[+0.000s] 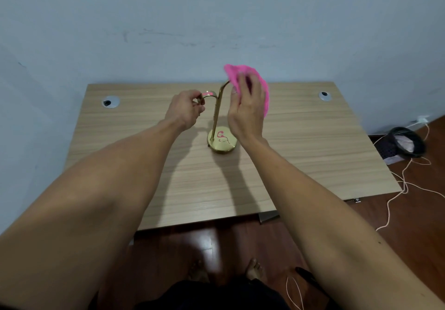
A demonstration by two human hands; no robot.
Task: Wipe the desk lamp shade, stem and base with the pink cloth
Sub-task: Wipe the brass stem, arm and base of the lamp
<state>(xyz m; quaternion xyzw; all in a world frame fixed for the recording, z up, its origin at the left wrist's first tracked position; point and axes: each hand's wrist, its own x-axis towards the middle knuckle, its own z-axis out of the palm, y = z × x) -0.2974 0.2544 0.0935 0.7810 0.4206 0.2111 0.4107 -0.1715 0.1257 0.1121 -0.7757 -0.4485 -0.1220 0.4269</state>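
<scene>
A brass desk lamp stands on the wooden desk. Its round base carries pink reflections, and a thin stem rises from it and splits into two curved arms. My left hand pinches the end of the left arm. My right hand holds the fluffy pink cloth against the end of the right arm, which the cloth hides. No shade can be seen.
Two round cable grommets sit near the desk's far corners by the blue wall. On the floor to the right lie a dark mesh bin and a pale cord. My bare feet show below the desk edge.
</scene>
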